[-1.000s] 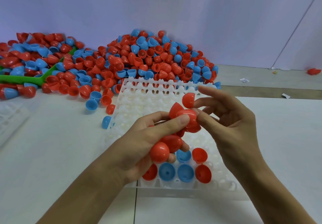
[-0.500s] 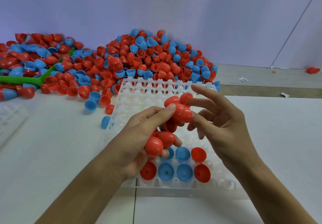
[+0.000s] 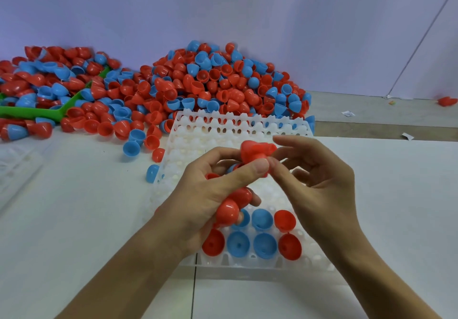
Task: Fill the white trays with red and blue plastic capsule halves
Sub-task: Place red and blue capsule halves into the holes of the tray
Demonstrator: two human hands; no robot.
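1. While loose capsule halves (image 3: 198,83) lie heaped on the surface at far left, the left hand (image 3: 210,194) clutches several red halves.
2. Both hands' fingers pinch one red half (image 3: 255,152) above the white tray (image 3: 223,130).
3. Right hand (image 3: 319,182) seems to be taking it; next, seat it in an empty pocket.

green scoop (image 3: 37,113) – left, among pile | paper scraps (image 3: 348,113) – floor, right

My hands (image 3: 260,194) meet above the tray (image 3: 223,130) on the bench (image 3: 74,219) before me, filled pockets nearest me, the capsule heap (image 3: 210,83) behind it.
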